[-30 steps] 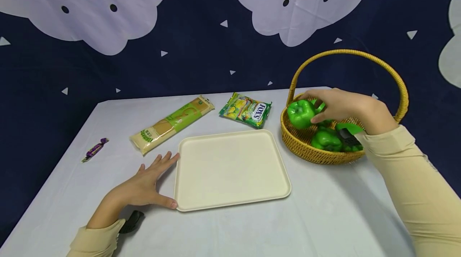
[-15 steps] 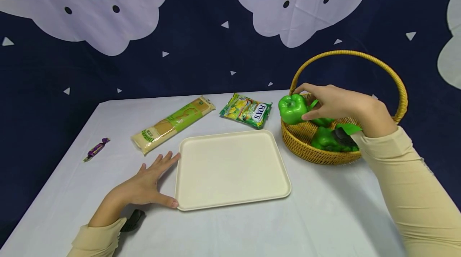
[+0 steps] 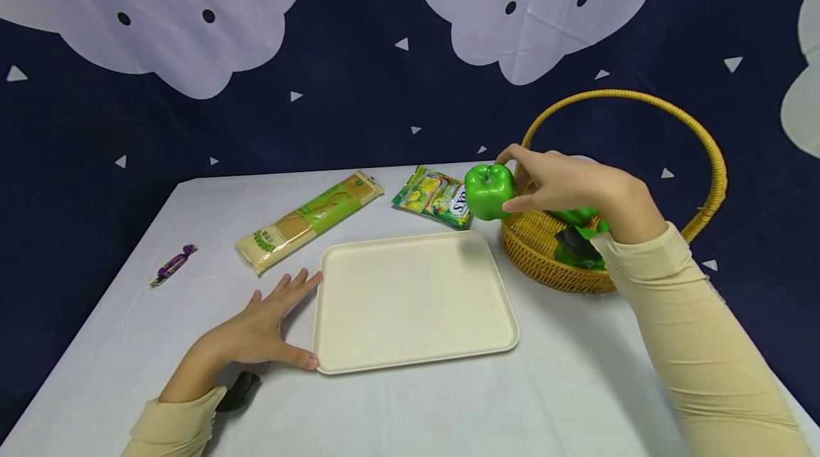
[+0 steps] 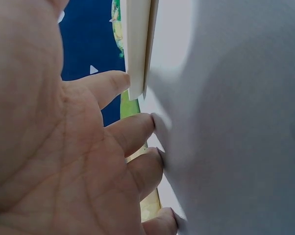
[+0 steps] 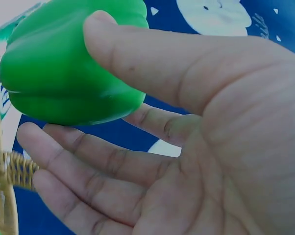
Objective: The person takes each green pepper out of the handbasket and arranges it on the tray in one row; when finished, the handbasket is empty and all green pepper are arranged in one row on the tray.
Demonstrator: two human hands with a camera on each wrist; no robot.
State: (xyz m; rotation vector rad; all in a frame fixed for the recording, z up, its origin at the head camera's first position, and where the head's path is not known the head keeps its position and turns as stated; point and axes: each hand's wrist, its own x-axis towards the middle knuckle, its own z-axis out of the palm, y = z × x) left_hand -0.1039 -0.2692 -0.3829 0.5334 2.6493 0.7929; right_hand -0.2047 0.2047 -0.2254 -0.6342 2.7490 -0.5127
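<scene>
Between thumb and fingers, my right hand [image 3: 559, 183] holds a shiny green bell pepper [image 3: 489, 191] in the air, just left of the wicker basket [image 3: 544, 268]. In the right wrist view the thumb lies across the side of the bell pepper [image 5: 71, 68], with fingers beneath it. More green peppers [image 3: 576, 216] lie in the basket, partly hidden by my right arm. My left hand [image 3: 259, 329] is spread at the left edge of a cream tray [image 3: 416, 304]. One fingertip meets the tray's rim [image 4: 136, 49] in the left wrist view; the other fingertips rest on the tablecloth.
Behind the tray lie a green FOX'S candy bag [image 3: 430, 197], partly covered by the held pepper, and a long noodle packet [image 3: 310, 221]. A purple wrapped candy [image 3: 173, 266] lies at far left. The basket's tall arched handle [image 3: 714, 158] rises at the right.
My right hand has lifted the bell pepper out of the basket and carried it left, to beside the candy bag. My left hand has stayed at the tray's edge.
</scene>
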